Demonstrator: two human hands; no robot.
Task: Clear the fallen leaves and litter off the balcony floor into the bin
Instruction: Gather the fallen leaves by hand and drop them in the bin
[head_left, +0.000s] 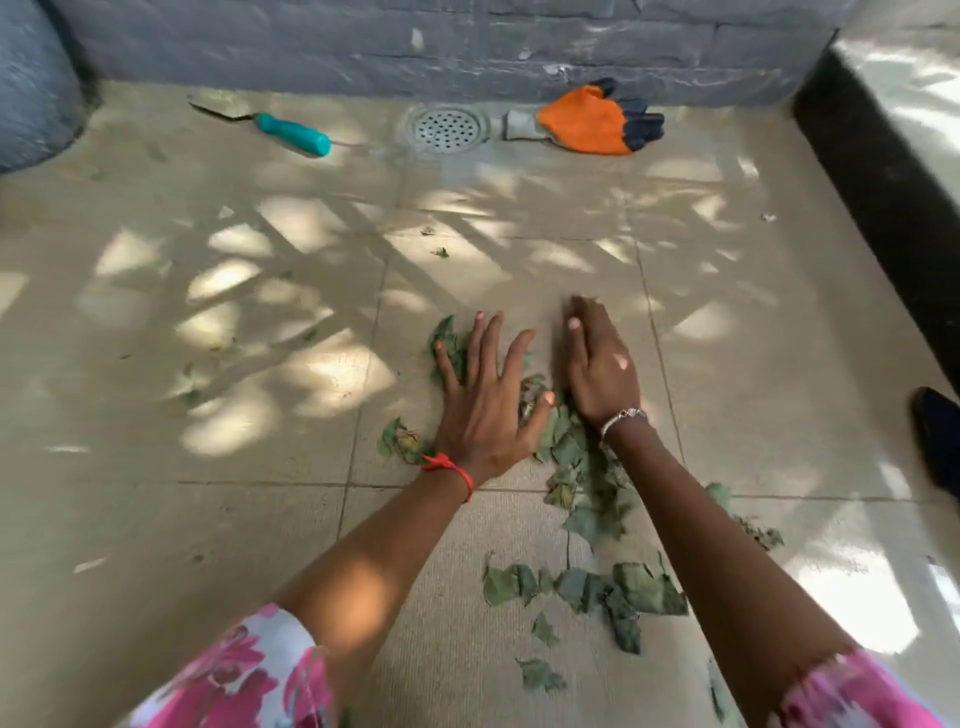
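Observation:
Dry green leaves (592, 499) lie scattered on the beige tiled balcony floor (260, 467), in a loose trail from the middle down to the lower right. My left hand (485, 400) lies flat with fingers spread on top of a small clump of leaves (449, 343). My right hand (600, 364) rests on the floor just to its right, fingers straight, its wrist over more leaves. A few tiny leaf bits (439, 253) lie farther out. No bin shows in this view.
A teal-handled trowel (293, 134) lies at the back left, a round floor drain (447, 127) sits by the grey wall, and an orange and dark work glove (592, 122) lies beside it. A raised ledge with a black face (878, 187) borders the right. A dark shoe (937, 436) shows at the right edge.

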